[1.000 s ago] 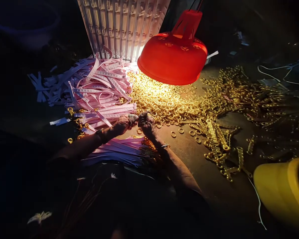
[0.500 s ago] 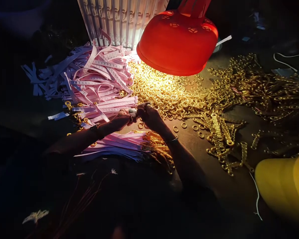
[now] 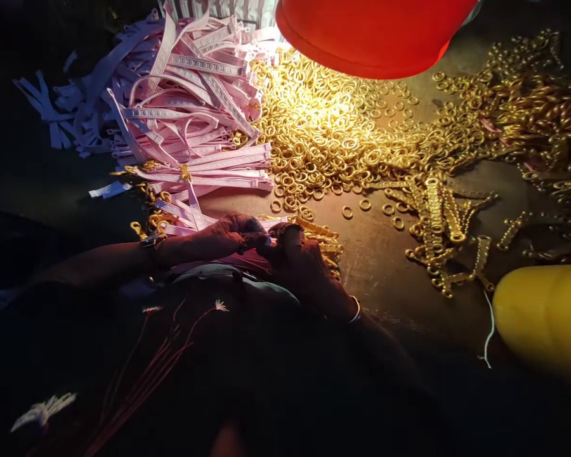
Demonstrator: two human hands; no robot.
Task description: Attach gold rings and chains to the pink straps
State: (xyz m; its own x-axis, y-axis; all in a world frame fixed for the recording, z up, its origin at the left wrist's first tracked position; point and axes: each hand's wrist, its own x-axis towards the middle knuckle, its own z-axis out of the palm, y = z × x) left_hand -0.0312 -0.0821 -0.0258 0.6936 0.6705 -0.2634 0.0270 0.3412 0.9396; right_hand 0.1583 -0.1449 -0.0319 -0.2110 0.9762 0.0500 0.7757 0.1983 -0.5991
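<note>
Close together near my body, both hands work in shadow. My left hand (image 3: 235, 233) is closed, its fingertips meeting those of my right hand (image 3: 302, 254), which is curled shut too. A small pale spot shows between the fingers; what they grip is hidden. Just below and behind the hands lies a bundle of pink straps with gold ring chains (image 3: 330, 244) at its right end. Farther off, a big heap of pink straps (image 3: 204, 120) touches a spread of loose gold rings (image 3: 309, 133).
A red lamp shade (image 3: 371, 38) hangs low over the rings and lights them. Linked gold chains (image 3: 433, 222) lie at the right, with more piled behind. A yellow rounded object (image 3: 537, 317) stands at the right edge, a white cord (image 3: 490, 336) beside it.
Both hands have come down toward my body, still together, now over the near strap bundle. My view has shifted, so the lamp and heaps sit higher in the picture.
</note>
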